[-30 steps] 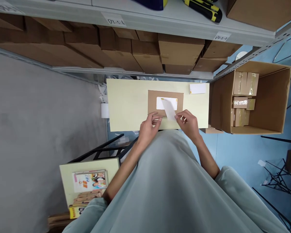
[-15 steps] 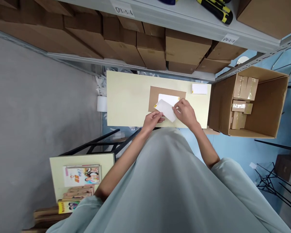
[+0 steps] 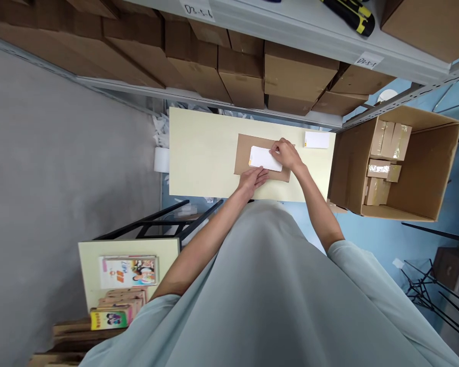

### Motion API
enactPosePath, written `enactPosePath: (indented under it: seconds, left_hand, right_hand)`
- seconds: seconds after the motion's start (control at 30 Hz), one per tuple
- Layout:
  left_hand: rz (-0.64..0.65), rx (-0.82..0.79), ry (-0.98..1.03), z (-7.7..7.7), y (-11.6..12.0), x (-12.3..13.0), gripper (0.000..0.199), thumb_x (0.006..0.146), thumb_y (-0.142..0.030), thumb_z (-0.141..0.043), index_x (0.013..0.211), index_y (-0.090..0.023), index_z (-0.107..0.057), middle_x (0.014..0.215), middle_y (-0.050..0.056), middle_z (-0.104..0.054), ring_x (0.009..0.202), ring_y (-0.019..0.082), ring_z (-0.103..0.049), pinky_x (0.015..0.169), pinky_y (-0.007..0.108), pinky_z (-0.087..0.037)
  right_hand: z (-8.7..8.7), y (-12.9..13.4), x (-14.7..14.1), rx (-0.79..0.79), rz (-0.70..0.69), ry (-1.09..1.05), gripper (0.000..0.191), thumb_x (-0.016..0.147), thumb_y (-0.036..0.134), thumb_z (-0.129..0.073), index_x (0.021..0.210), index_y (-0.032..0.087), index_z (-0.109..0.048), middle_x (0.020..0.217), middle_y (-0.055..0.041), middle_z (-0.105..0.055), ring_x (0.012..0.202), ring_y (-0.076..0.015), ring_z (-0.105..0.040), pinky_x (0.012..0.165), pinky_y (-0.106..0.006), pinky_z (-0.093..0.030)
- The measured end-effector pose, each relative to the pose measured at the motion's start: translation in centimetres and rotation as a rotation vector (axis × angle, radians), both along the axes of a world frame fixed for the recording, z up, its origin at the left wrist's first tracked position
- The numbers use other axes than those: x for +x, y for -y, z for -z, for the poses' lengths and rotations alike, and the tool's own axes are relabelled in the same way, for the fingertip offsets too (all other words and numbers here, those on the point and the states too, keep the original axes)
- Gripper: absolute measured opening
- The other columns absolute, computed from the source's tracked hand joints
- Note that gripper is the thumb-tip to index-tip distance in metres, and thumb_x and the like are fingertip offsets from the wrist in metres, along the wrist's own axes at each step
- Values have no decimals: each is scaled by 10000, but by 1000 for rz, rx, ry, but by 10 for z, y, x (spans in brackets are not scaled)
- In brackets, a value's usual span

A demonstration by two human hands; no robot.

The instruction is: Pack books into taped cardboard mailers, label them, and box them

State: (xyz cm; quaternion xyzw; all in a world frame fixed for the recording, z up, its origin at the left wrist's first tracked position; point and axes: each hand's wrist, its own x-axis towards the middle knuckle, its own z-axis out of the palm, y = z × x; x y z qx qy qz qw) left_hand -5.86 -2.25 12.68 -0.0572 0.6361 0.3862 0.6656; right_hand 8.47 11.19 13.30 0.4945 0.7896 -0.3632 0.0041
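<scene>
A white label (image 3: 265,158) lies on a flat brown cardboard piece (image 3: 241,155), right of the middle of the pale yellow table (image 3: 199,153), and shows a yellow mark at its left end. The left hand (image 3: 253,179) is unclenched, grasping nothing, its fingers laid along the label's near side and over the cardboard's near edge. The right hand (image 3: 285,153) has its fingertips drawn together at the label's far right corner; whether they pinch or press it cannot be told. More white labels (image 3: 316,139) lie at the table's far right corner. Just beside the right edge, an open cardboard box (image 3: 416,176) holds small taped boxes (image 3: 386,139). A white roll (image 3: 161,159) is by the left edge. Beyond the far edge stands a metal shelf (image 3: 309,43) packed with brown cartons (image 3: 300,71), a yellow-and-black tool (image 3: 354,18) on its upper level.
</scene>
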Motion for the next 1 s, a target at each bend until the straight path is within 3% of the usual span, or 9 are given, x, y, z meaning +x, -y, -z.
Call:
enactPosePath:
  seconds: [0.33, 0.77, 0.83, 0.9, 1.0]
  left_hand:
    - [3, -78, 15, 2, -8, -5, 120, 933, -266, -803, 1000, -176, -759, 1225, 121, -818, 1005, 205, -797, 923, 298, -594]
    - [81, -85, 24, -8, -6, -14, 154, 1019, -291, -702, 1014, -150, -762, 1169, 138, -827, 1001, 198, -774, 897, 280, -577]
    - [130, -63, 5, -17, -5, -16, 194, 1033, -313, -682, 1006, -141, -767, 1207, 155, -817, 1004, 203, -774, 910, 290, -576]
    - [182, 10, -45, -37, -2, -16, 222, 1038, -333, -667, 1032, -137, -772, 1204, 163, -815, 1006, 213, -776, 937, 311, -581]
    - [270, 324, -170, -96, 11, -16, 265, 1011, -368, -699, 1179, -177, -771, 1199, 128, -817, 1063, 230, -773, 1007, 361, -590]
  right_hand:
    - [9, -2, -12, 31, 3, 112, 146, 1012, 179, -574, 991, 171, -718, 1199, -176, -685, 1170, -338, -631, 1058, -477, -523]
    - [15, 3, -8, 52, 32, 100, 85, 989, 173, -658, 1067, 177, -691, 1203, -150, -671, 1181, -328, -620, 1070, -486, -522]
    - [10, 8, -7, 102, 29, 88, 113, 997, 183, -649, 1100, 170, -695, 1205, -155, -672, 1173, -335, -609, 1064, -497, -511]
    - [4, 18, -6, 184, 24, 60, 155, 1025, 205, -613, 1148, 160, -697, 1236, -169, -666, 1189, -347, -590, 1073, -511, -492]
    - [-4, 39, -4, 254, -14, 19, 237, 1072, 237, -543, 1229, 149, -697, 1321, -186, -654, 1241, -356, -568, 1095, -510, -476]
